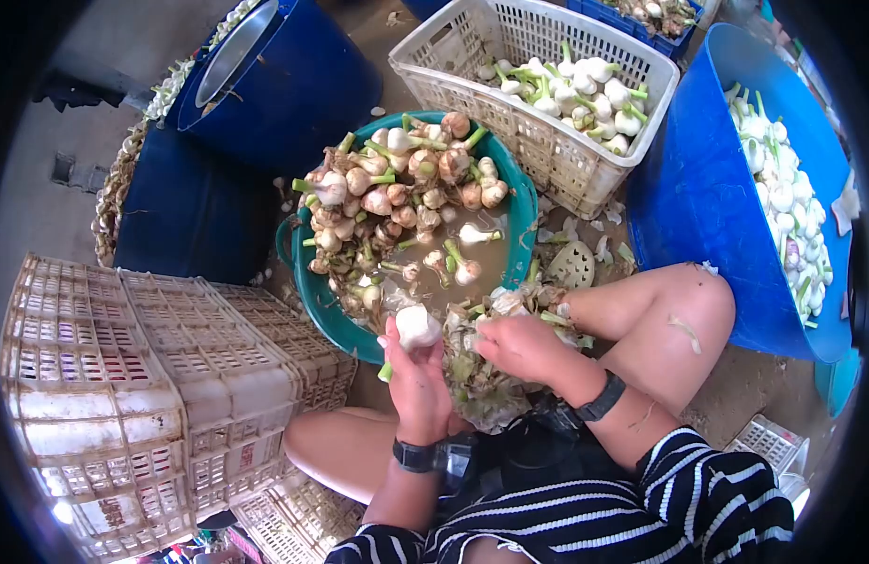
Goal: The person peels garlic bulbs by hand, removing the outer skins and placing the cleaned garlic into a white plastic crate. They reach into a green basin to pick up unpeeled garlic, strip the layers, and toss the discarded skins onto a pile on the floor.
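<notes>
My left hand (417, 387) is closed around a peeled white garlic bulb (417, 328), its green stem poking out below my fingers. To the right, apart from that bulb, my right hand (523, 346) has its fingers curled in. Whatever is in its fingers, if anything, is hidden. Beneath both hands lies a heap of loose garlic skins (489, 399) over my lap. In front, a green tub (524, 218) holds murky water and many unpeeled garlic bulbs (397, 195), with a few paler ones floating at the right.
Beyond the tub stands a white crate (538, 174) of peeled garlic. A large blue tub (674, 207) of white bulbs is at the right. Blue barrels (307, 75) stand at the back left, and stacked crates (218, 376) at the left. A sandal (572, 265) shows beside the green tub.
</notes>
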Demonstrator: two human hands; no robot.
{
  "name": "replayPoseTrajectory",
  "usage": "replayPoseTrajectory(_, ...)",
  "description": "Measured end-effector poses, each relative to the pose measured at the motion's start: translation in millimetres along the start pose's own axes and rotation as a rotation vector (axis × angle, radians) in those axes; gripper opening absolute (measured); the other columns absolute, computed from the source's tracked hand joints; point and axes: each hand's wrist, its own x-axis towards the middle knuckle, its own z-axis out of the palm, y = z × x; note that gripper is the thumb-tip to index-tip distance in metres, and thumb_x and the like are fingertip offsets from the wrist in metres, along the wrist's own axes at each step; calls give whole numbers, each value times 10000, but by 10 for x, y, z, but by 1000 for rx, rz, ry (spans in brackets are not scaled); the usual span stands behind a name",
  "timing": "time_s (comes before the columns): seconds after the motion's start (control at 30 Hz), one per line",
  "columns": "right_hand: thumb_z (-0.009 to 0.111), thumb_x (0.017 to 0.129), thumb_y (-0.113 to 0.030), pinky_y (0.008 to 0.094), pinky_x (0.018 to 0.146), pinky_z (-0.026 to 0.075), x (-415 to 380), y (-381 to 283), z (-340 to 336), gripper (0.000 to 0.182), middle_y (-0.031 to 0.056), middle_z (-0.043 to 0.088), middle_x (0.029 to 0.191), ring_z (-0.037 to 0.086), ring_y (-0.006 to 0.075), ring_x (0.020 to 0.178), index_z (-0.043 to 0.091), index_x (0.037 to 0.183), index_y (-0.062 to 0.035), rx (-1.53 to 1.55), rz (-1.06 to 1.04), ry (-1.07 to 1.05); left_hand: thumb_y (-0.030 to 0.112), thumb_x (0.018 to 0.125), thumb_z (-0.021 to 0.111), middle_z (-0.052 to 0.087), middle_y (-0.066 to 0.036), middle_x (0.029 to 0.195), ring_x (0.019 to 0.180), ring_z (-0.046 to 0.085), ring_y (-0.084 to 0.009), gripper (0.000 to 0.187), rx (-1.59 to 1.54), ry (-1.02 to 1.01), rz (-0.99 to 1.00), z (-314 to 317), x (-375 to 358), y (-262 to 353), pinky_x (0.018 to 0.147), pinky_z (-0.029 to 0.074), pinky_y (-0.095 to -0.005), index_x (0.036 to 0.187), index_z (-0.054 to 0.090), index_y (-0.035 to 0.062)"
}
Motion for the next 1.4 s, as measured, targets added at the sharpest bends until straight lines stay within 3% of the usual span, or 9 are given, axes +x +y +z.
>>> replayPoseTrajectory(0.23,603,732,-306,392,553,452,321,-145,105,294,170,577,611,587,329,585,611,667,-20,442,66,246,430,946,318,433,-96,1238,1121,440,-215,552,114,-4,136,34,-2,-2,952,370,-370,1359,266,68)
replayPoseTrajectory(0.37,574,790,-433,393,553,460,175,188,307,408,155,612,675,596,307,595,620,787,-28,82,26,-396,566,902,271,477,-106,1197,1105,452,-225,697,-4,57,46,-150,165,110,954,350,-375,1360,262,39)
replayPoseTrajectory(0.5,433,876,-492,352,570,494,504,58,268,465,126,605,936,601,268,753,501,1123,-104,1689,553,-284,694,834,109,440,-126,1217,1102,411,-253,859,361,-160,86,-118,183,-59,987,245,-380,1393,196,47)
replayPoseTrajectory(0.63,504,807,-525,444,811,481,773,-35,-695,564,158,578,1074,540,289,1050,515,1149,-76,2480,-102,-232,689,839,145,430,-133,1199,1118,376,-227,841,193,24,243,3,257,169,983,225,-353,1367,247,42)
replayPoseTrajectory(0.77,565,789,-493,457,955,368,1587,660,111,729,219,437,1266,455,324,1138,372,1260,29,1381,383,352,525,890,383,479,-74,1067,997,423,-182,547,203,103,21,-171,432,71,891,308,-334,1176,425,61)
replayPoseTrajectory(0.87,603,766,-407,434,1017,285,1997,1316,1220,680,170,344,1369,310,380,1260,352,1314,-92,215,824,-149,492,890,412,463,-78,1096,1006,419,-192,511,289,125,-3,-214,513,-201,891,308,-342,1188,411,77)
replayPoseTrajectory(0.93,618,785,-207,315,653,463,1948,1078,1410,215,86,615,926,592,212,870,564,939,-67,218,601,-211,470,890,430,435,-91,1156,1026,420,-211,516,281,247,-108,-315,586,-250,895,324,-382,1254,346,114)
replayPoseTrajectory(1.03,609,811,-148,308,724,473,1348,366,1220,194,102,587,818,571,190,812,526,939,-28,1665,343,-194,468,894,423,407,-105,1198,1058,410,-229,536,260,339,-226,-305,624,-131,892,345,-422,1300,276,152)
replayPoseTrajectory(1.4,528,727,-10,258,609,463,737,-105,692,197,75,635,809,565,102,694,599,893,67,820,345,-6,288,952,334,490,-52,986,711,481,-95,393,655,40,349,-267,484,-182,554,402,-221,1293,289,99)
